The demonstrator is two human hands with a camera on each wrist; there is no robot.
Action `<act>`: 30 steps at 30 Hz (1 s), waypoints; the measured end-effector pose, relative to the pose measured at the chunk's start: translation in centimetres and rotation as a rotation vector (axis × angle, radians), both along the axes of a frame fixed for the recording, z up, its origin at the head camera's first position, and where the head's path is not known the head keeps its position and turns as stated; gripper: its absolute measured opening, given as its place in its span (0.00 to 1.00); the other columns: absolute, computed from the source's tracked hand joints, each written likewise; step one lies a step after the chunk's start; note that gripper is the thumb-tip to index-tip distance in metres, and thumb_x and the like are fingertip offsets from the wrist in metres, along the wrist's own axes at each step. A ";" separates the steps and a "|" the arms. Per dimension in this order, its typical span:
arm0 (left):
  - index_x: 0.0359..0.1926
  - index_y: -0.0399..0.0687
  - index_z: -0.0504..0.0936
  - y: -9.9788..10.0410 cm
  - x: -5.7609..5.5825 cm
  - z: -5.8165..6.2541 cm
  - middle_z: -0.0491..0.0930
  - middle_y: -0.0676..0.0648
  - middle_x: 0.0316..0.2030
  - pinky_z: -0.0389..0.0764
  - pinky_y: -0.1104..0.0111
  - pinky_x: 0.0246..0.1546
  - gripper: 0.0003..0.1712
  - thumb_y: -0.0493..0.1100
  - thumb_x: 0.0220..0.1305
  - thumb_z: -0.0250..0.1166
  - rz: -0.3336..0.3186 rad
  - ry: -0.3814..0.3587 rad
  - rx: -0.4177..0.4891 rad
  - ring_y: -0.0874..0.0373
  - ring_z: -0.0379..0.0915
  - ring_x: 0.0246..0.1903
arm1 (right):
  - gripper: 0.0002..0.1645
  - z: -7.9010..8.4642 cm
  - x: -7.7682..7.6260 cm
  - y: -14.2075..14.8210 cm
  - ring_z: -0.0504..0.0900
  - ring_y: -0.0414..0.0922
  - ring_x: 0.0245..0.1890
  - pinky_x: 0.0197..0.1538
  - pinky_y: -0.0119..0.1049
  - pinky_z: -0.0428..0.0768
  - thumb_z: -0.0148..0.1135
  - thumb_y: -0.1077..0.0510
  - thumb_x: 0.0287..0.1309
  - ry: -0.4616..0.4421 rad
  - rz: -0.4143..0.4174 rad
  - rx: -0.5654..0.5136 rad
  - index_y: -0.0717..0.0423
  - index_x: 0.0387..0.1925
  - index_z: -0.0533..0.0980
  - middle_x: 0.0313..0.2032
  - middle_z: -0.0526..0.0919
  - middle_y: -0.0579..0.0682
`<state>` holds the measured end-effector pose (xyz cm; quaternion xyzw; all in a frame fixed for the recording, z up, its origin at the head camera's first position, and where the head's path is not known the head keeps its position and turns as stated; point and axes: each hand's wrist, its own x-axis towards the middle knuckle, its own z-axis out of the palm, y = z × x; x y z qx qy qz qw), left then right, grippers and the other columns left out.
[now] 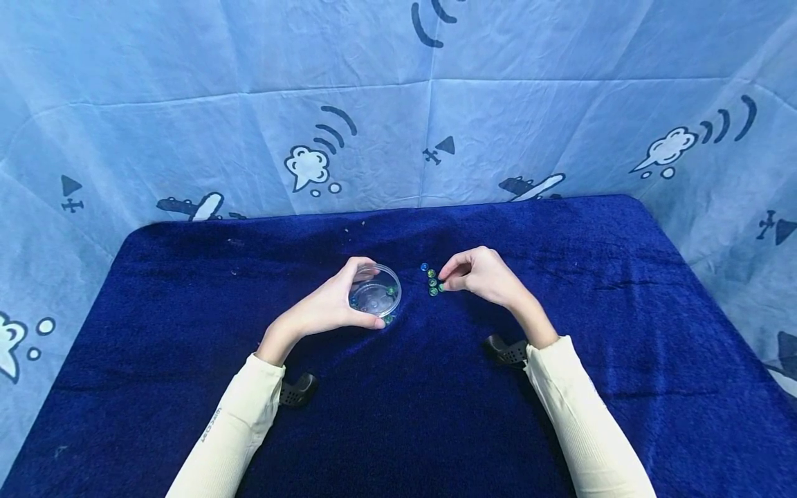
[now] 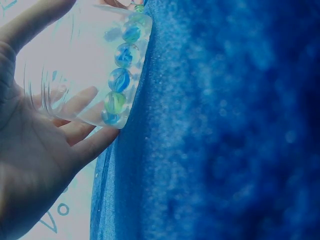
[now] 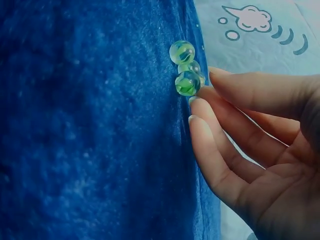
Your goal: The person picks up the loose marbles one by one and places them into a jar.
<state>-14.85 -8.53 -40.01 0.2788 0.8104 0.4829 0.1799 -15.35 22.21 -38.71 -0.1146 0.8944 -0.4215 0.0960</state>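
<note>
My left hand grips a clear round plastic container, thumb on its near side and fingers around the far side. Several blue and green marbles lie along its bottom in the left wrist view. Right of the container, my right hand is low over the cloth, its thumb and fingertips at a green marble, pinching its edge. Beside that marble sit other green swirled marbles in a short row, with a blue marble at the row's far end.
Dark blue velvety cloth covers the table. Behind it hangs a light blue printed sheet. A black perforated wrist piece shows near each cuff, one left and one right.
</note>
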 end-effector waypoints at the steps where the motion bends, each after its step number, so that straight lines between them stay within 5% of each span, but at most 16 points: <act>1: 0.71 0.41 0.60 0.0 0.0 0.0 0.68 0.37 0.70 0.64 0.50 0.73 0.54 0.45 0.51 0.83 0.001 -0.002 -0.001 0.44 0.63 0.72 | 0.05 0.0 0.0 0.0 0.84 0.40 0.32 0.40 0.31 0.78 0.74 0.67 0.54 -0.004 0.003 0.002 0.62 0.34 0.87 0.29 0.89 0.49; 16: 0.72 0.42 0.60 0.1 0.1 0.0 0.69 0.37 0.70 0.63 0.52 0.73 0.54 0.45 0.51 0.83 0.006 0.011 0.001 0.44 0.63 0.72 | 0.08 -0.4 -0.1 -0.1 0.83 0.41 0.30 0.35 0.32 0.78 0.76 0.70 0.51 0.006 0.062 0.023 0.60 0.31 0.84 0.27 0.87 0.46; 30: 0.71 0.42 0.60 0.1 0.0 -0.1 0.68 0.36 0.70 0.63 0.50 0.73 0.53 0.45 0.51 0.83 0.000 0.021 0.004 0.43 0.63 0.72 | 0.03 0.0 0.0 0.0 0.82 0.39 0.29 0.36 0.31 0.77 0.73 0.67 0.55 0.067 0.021 0.043 0.59 0.32 0.86 0.27 0.87 0.46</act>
